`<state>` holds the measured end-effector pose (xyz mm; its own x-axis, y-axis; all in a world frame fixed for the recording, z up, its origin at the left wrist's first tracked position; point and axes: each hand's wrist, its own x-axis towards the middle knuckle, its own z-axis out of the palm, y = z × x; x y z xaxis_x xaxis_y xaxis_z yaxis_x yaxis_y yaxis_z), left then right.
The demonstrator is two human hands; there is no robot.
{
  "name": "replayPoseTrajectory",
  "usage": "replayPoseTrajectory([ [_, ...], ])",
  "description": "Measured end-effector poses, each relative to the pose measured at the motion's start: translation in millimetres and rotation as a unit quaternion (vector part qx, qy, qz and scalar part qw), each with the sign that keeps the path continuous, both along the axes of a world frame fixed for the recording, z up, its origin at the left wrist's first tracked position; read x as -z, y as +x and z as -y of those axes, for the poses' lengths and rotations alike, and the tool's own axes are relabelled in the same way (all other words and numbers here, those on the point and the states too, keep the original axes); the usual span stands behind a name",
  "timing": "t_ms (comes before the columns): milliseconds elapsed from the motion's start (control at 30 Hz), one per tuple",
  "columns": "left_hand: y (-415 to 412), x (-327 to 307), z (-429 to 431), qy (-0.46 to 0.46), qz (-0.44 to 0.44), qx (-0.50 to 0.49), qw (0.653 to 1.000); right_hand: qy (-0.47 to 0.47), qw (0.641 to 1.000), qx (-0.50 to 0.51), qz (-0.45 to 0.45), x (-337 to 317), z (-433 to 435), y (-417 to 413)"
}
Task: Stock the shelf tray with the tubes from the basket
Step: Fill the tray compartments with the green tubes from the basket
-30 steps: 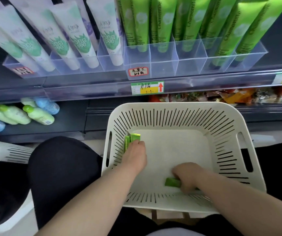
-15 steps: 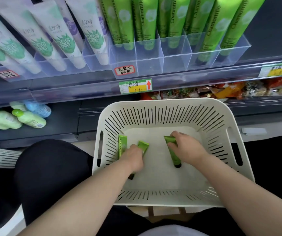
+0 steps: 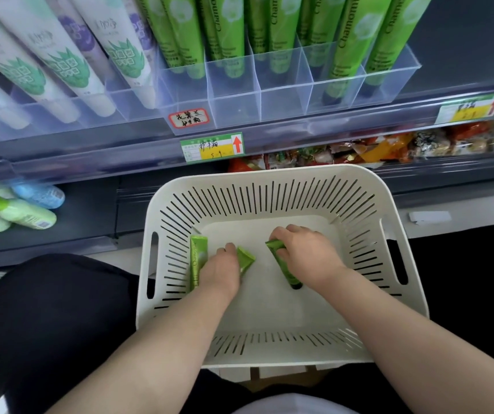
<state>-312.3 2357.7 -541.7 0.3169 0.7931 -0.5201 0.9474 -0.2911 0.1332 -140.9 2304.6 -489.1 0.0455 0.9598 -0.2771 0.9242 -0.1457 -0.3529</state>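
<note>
A: Head view, looking down into the basket [image 3: 281, 172]. It's white and slotted, and it sits just below the shelf edge. Both hands are inside it.
B: What's the left hand [image 3: 223, 271] doing?
A: Its fingers are curled down over the middle tube [image 3: 246, 258]. That one's green, with its crimped end poking out past the knuckles toward the shelf. The hand has it gripped.
B: And the one beside it?
A: The left tube [image 3: 198, 264] lies flat along the basket's left wall, just beside that hand. It's either touching the hand or very nearly; I can't tell which.
B: Right hand [image 3: 305, 255]?
A: Wrapped round the right tube [image 3: 283, 264], fingers curled over its upper half. The dark cap [image 3: 295, 284] points back toward the person. Whether the tube is on the basket floor or just off it, I can't tell.
B: Three tubes down there, then. The tray?
A: The tray [image 3: 233, 97] is clear plastic with dividers, up on the shelf above the basket. Stocked tubes [image 3: 227, 28], all green, stand in it leaning back, caps down.
B: Anything around it?
A: White tubes [image 3: 69, 64] stand to its left, and there's a price tag [image 3: 212, 147] on the shelf rail. Bottles [image 3: 24, 212] lie on the lower shelf at left, with snack packs [image 3: 359, 149] behind the basket at right. A dark-clad knee [image 3: 54, 309] is left of the basket.
</note>
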Motion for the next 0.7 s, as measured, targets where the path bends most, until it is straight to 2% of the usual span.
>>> replayPoseTrajectory([
  [167, -5, -7, 1, -0.014, 0.02, 0.033, 0.999, -0.005, 1.0, 0.002, 0.012, -3, -2, 1],
  [300, -4, -30, -8, 0.002, 0.147, -0.012, 0.989, -0.002, 1.0, 0.001, 0.024, -15, 0, 4],
  [600, 6, -108, -10, 0.103, 0.315, -0.027, 0.943, 0.188, 0.98, 0.035, 0.062, -73, 14, 5],
  [700, 10, -144, -15, 0.182, 0.351, -0.013, 0.918, 0.241, 0.964, 0.04, 0.103, -105, 9, 11],
])
